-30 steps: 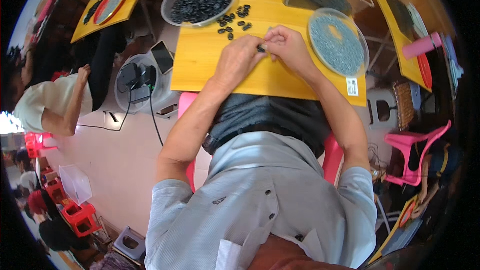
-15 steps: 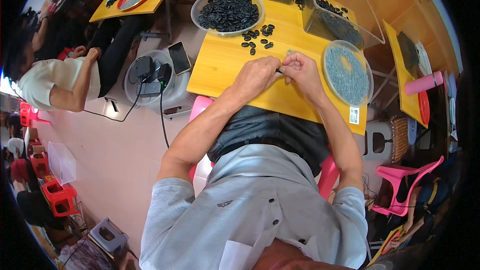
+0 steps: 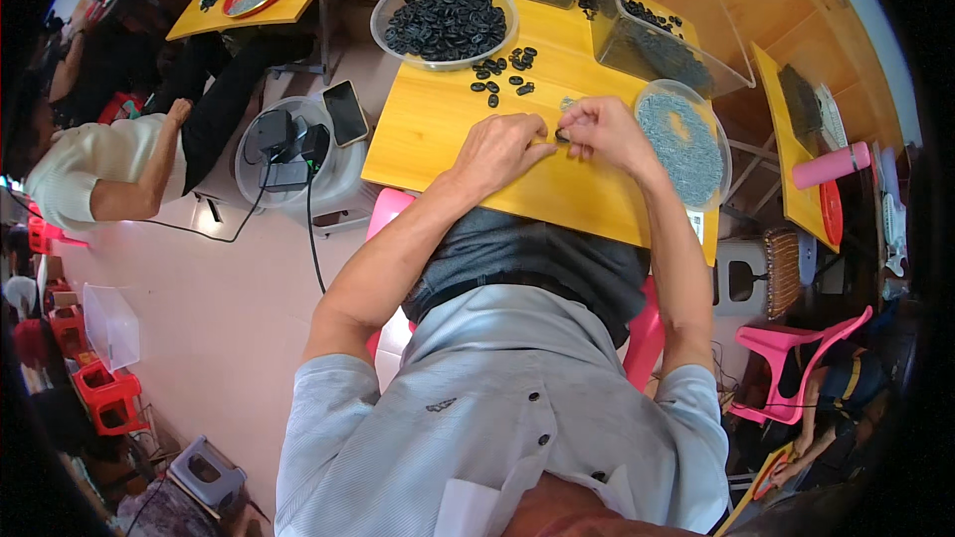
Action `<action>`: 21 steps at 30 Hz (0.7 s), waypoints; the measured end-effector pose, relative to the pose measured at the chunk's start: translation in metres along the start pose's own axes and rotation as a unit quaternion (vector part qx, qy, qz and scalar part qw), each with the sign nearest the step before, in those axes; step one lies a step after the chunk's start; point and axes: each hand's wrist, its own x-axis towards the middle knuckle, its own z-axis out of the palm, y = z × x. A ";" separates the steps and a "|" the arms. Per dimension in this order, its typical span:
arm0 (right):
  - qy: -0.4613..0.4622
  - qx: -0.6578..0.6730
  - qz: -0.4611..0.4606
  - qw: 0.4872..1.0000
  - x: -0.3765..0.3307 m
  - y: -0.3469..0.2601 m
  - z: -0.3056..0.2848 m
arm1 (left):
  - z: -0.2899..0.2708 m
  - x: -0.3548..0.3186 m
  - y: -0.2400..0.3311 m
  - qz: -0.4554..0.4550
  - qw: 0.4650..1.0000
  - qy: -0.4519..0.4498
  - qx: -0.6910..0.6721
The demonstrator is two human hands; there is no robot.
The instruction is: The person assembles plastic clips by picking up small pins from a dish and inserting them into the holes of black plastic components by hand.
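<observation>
Between the thumb and fingertips of my right hand (image 3: 607, 137) is a small black oval piece (image 3: 562, 135), held just above the yellow table (image 3: 438, 139). Close by on its left, my left hand (image 3: 500, 151) rests over the table edge, thumb and forefinger apart, with no piece showing between them; its other fingers are partly hidden. Beyond my hands lie several loose black oval pieces (image 3: 517, 82). A round clear tub (image 3: 374, 28) heaped with such pieces stands at the far left of the table. Right of my right hand sits a round clear tray (image 3: 724, 154) of small grey metal-looking parts.
Clear bins (image 3: 665, 45) with black pieces stand at the table's back. Left of the table, a tub (image 3: 249, 179) holds black devices and cables, with a phone (image 3: 345, 111) beside it. Another person (image 3: 119, 164) sits at left. A pink bottle (image 3: 832, 165) lies at right.
My hands have moved apart. The left has let go and drawn slightly left, while the right keeps the small black oval piece. The whole view has shifted a little.
</observation>
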 end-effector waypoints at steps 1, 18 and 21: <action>0.004 -0.001 0.004 1.000 0.004 -0.008 -0.004 | 0.001 0.000 0.000 0.004 1.000 -0.015 0.018; 0.110 -0.323 -0.176 0.923 0.079 -0.012 0.027 | 0.013 -0.003 -0.008 0.045 0.997 -0.011 0.066; 0.110 -0.329 -0.173 0.922 0.081 -0.009 0.027 | 0.014 -0.002 -0.009 0.047 0.997 -0.009 0.062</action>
